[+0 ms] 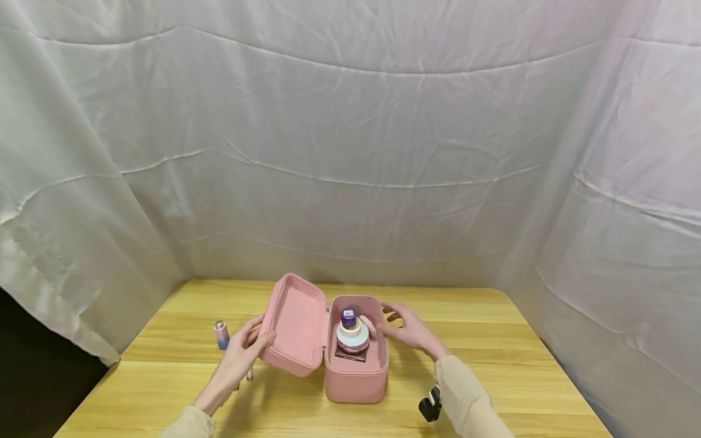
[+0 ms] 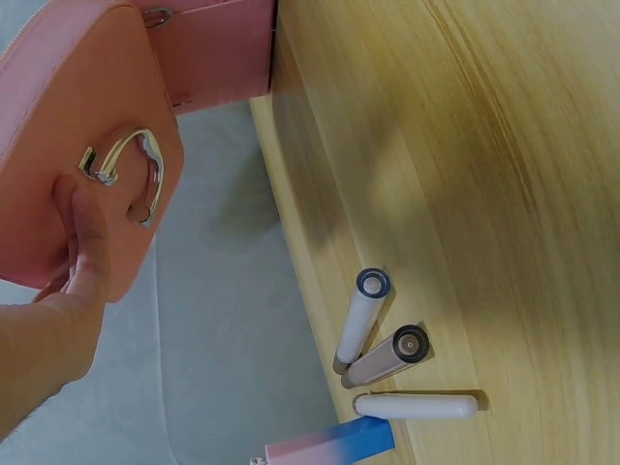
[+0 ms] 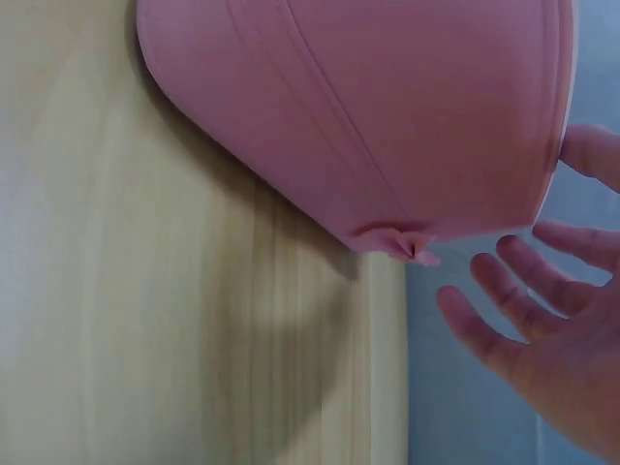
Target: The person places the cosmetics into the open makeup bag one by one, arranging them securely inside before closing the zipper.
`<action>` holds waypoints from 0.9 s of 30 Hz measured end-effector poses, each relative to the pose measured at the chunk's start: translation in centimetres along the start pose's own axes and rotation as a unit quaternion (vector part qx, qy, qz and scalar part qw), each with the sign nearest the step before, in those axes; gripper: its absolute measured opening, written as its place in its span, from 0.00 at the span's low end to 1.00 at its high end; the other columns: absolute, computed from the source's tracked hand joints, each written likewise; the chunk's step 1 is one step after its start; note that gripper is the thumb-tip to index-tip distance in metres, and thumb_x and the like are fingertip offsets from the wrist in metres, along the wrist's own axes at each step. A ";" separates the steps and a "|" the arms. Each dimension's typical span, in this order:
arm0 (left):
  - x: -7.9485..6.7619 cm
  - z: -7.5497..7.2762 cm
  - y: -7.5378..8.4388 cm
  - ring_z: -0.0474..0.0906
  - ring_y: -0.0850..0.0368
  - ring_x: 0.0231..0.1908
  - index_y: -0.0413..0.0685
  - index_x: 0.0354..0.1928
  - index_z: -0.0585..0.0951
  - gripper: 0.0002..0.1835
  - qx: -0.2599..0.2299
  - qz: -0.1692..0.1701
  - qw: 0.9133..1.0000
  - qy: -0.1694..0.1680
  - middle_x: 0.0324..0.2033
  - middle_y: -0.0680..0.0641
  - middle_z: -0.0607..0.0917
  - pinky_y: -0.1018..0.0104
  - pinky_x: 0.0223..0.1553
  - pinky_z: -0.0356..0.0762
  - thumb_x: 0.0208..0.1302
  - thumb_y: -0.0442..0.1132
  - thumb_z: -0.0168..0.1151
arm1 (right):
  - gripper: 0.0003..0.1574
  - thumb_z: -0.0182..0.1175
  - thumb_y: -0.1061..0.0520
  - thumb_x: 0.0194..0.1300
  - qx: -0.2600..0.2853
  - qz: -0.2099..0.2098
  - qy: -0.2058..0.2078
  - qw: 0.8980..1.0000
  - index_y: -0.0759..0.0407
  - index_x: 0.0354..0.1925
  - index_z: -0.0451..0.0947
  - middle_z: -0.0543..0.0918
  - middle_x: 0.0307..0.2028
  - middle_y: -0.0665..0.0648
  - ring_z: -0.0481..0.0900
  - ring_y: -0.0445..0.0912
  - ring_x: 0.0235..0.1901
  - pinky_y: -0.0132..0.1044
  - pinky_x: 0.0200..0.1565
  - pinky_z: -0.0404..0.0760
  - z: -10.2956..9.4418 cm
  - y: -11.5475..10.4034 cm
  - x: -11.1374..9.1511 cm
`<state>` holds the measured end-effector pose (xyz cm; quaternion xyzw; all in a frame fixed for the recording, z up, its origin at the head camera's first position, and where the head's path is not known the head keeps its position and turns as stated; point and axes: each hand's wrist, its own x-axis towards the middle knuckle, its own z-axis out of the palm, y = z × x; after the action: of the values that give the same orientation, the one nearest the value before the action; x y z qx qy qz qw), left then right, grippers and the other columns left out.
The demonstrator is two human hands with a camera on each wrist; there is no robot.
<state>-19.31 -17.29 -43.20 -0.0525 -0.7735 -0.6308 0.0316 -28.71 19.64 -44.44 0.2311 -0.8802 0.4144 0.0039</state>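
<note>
1. The pink case (image 1: pixel 356 388) stands open on the tabletop (image 1: pixel 476 389), lower middle of the head view, stacked jars (image 1: pixel 352 334) inside
2. The left hand (image 1: pixel 237 356) grips the lid (image 1: pixel 296 322) at its left edge, thumb in front, other fingers behind; a firm, even hold should keep the case from tipping
3. The right hand (image 1: pixel 413 331) has loosely spread fingers at the case's right rim, gripping nothing; light steadying there seems wise, since a knock could topple the jars
</note>
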 end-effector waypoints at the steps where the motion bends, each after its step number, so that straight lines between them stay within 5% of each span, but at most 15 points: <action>1: 0.0 0.0 0.0 0.80 0.43 0.61 0.37 0.75 0.60 0.33 0.000 0.000 1.000 0.000 0.66 0.31 0.74 0.78 0.52 0.74 0.74 0.42 0.56 | 0.40 0.64 0.56 0.67 0.001 0.003 -0.002 1.000 0.75 0.69 0.64 0.76 0.60 0.76 0.78 0.69 0.55 0.60 0.54 0.81 0.1 -0.1 -0.1; 11: 0.0 0.0 -0.1 0.80 0.41 0.61 0.36 0.75 0.59 0.33 -0.001 0.004 1.000 -0.005 0.66 0.30 0.74 0.80 0.51 0.74 0.75 0.42 0.56 | 0.49 0.67 0.52 0.65 0.100 0.065 -0.011 0.993 0.71 0.74 0.58 0.73 0.64 0.72 0.76 0.60 0.57 0.36 0.49 0.80 1.1 -1.0 -2.1; 17: 0.0 0.1 -0.1 0.80 0.42 0.60 0.38 0.75 0.60 0.33 0.002 0.002 1.000 -0.001 0.66 0.30 0.75 0.80 0.51 0.74 0.75 0.42 0.56 | 0.49 0.68 0.54 0.63 0.161 0.083 -0.019 0.983 0.66 0.74 0.58 0.69 0.67 0.71 0.74 0.60 0.60 0.37 0.51 0.79 1.2 -1.2 -3.4; 27: -0.1 0.1 0.0 0.78 0.38 0.62 0.36 0.75 0.58 0.34 0.001 0.008 1.000 -0.001 0.66 0.29 0.73 0.81 0.49 0.74 0.75 0.41 0.56 | 0.52 0.71 0.55 0.61 0.177 0.077 -0.031 0.981 0.64 0.75 0.57 0.68 0.67 0.71 0.74 0.60 0.59 0.40 0.50 0.77 1.7 -1.5 -4.8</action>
<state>-19.19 -17.17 -43.26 -0.0592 -0.7738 -0.6296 0.0359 -23.49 19.54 -45.43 0.1725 -0.8076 0.5556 -0.0967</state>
